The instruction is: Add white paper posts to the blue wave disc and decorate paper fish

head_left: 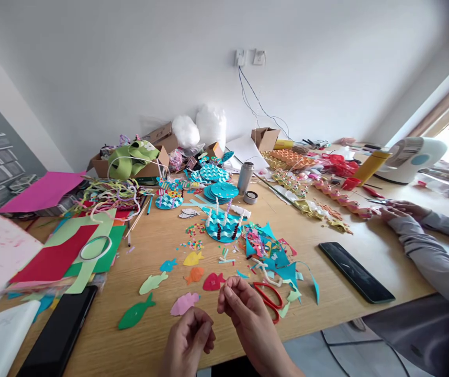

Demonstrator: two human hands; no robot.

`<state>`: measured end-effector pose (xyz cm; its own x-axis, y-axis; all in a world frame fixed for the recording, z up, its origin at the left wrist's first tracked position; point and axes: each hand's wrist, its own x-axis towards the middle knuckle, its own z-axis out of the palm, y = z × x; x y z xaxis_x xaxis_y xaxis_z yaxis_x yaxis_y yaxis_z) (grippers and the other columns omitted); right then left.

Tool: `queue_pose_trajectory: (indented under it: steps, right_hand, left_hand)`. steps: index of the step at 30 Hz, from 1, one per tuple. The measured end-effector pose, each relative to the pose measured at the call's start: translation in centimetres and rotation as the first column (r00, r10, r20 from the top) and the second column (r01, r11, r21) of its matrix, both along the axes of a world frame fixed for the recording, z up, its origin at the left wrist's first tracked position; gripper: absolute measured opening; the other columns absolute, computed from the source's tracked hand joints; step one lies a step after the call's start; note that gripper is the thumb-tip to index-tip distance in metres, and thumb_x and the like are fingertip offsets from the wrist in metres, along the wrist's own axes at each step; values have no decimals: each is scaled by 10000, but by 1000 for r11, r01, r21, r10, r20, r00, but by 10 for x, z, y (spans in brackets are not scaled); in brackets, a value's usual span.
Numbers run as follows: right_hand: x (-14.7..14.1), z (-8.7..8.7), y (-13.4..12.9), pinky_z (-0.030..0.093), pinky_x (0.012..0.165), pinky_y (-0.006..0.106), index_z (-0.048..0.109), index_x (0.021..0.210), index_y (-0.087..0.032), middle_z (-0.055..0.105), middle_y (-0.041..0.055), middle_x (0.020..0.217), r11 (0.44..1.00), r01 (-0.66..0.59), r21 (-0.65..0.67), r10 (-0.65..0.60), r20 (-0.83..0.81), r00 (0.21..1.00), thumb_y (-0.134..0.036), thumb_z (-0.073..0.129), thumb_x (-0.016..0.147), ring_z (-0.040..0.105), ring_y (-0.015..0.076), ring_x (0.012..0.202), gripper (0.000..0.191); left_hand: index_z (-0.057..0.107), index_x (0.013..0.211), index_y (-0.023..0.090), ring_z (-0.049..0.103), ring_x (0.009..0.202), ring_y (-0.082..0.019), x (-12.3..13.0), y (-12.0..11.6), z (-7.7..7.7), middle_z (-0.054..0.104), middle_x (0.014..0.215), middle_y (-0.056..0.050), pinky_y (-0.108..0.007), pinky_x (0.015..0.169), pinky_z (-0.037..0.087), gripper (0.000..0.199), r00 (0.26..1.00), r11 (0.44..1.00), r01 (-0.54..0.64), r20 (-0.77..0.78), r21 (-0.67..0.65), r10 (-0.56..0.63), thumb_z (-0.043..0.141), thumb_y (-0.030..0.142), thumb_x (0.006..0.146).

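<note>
My left hand (pixel 191 339) is at the table's front edge, its fingers curled together just below the pink paper fish (pixel 184 303). To its right my right hand (pixel 244 317) is raised with thumb and fingertips pinched; anything between them is too small to make out. Beside it lie red-handled scissors (pixel 273 303). Beyond the hands are a red fish (pixel 213 281), an orange fish (pixel 194 275), a yellow fish (pixel 193 258), a blue fish (pixel 168 265), a light green fish (pixel 153 283) and a dark green fish (pixel 136 312). A blue wavy paper piece (pixel 224 226) with upright posts stands farther back.
Blue paper scraps (pixel 283 264) lie right of centre. A phone (pixel 356 271) is at the right, near another person's hands (pixel 399 210). At the left are coloured sheets (pixel 57 251) and a black phone (pixel 62 332). A grey bottle (pixel 245 178) stands behind.
</note>
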<state>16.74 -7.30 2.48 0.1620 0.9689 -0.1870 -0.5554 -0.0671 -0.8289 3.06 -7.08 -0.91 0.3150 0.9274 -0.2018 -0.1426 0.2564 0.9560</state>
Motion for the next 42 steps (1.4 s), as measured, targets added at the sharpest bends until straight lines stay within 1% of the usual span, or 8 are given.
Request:
queue_pose_trajectory:
  steps: [10, 14, 20, 25, 30, 33, 37, 42]
  right_hand:
    - [22, 1, -1, 403, 572, 219, 591, 798, -187, 574, -8, 695, 996, 74, -42, -74, -1, 997, -415, 779, 697, 491, 96, 601, 313]
    - [32, 2, 0, 398, 546, 221, 598, 806, -197, 561, -7, 681, 995, 89, -44, -88, 17, 996, -406, 781, 692, 471, 99, 592, 301]
    - [37, 3, -3, 382, 519, 213, 589, 819, -210, 516, -22, 642, 993, 100, -70, -96, 47, 994, -428, 781, 683, 430, 90, 561, 320]
    - [31, 1, -3, 329, 475, 206, 580, 825, -208, 484, -35, 580, 997, 40, -68, -35, 77, 996, -454, 767, 695, 404, 81, 513, 336]
    - [10, -1, -3, 313, 475, 212, 570, 868, -203, 495, -34, 561, 995, -96, -24, 98, 95, 991, -488, 723, 736, 397, 76, 482, 350]
    - [-3, 1, -5, 300, 475, 196, 572, 869, -195, 498, -32, 569, 995, -95, -42, 99, 117, 988, -494, 717, 743, 378, 64, 487, 356]
    - [-3, 1, -5, 309, 466, 188, 579, 876, -184, 491, -32, 569, 989, -141, -50, 147, 156, 977, -515, 711, 740, 380, 62, 491, 382]
    - [10, -3, -1, 334, 458, 198, 587, 902, -172, 491, -25, 583, 988, -153, -32, 156, 177, 972, -502, 719, 734, 418, 76, 501, 393]
  left_hand:
    - [592, 787, 140, 504, 515, -88, 1, -1, -17, 602, 622, -26, -216, 530, 388, 538, 996, 994, 91, -16, -54, -91, 653, 665, 689]
    - [598, 800, 142, 508, 507, -88, -1, 1, -16, 613, 622, -32, -217, 532, 397, 548, 994, 994, 101, -26, -32, -102, 647, 675, 686]
    - [588, 793, 143, 497, 516, -90, -5, 2, -8, 576, 576, -14, -220, 547, 402, 520, 993, 993, 117, -23, 11, -117, 637, 654, 712]
    - [598, 821, 138, 508, 574, -100, -3, 0, -5, 571, 646, -23, -226, 572, 406, 534, 993, 993, 117, 6, 9, -117, 660, 651, 689]
    - [637, 964, 151, 535, 684, -124, 3, 6, -8, 642, 858, -80, -236, 622, 400, 521, 997, 984, 78, -30, 161, -74, 680, 600, 703]
    - [650, 940, 161, 569, 687, -144, 6, 10, -7, 662, 798, -72, -248, 638, 415, 457, 990, 967, 142, -23, 211, -140, 666, 569, 736]
    - [661, 876, 163, 580, 682, -155, 4, 11, -10, 646, 730, -60, -258, 650, 441, 454, 991, 973, 137, -27, 187, -134, 624, 601, 759]
    - [657, 957, 143, 555, 678, -125, -3, 12, -12, 603, 779, -49, -243, 630, 447, 489, 998, 990, 61, -18, 127, -59, 646, 587, 752]
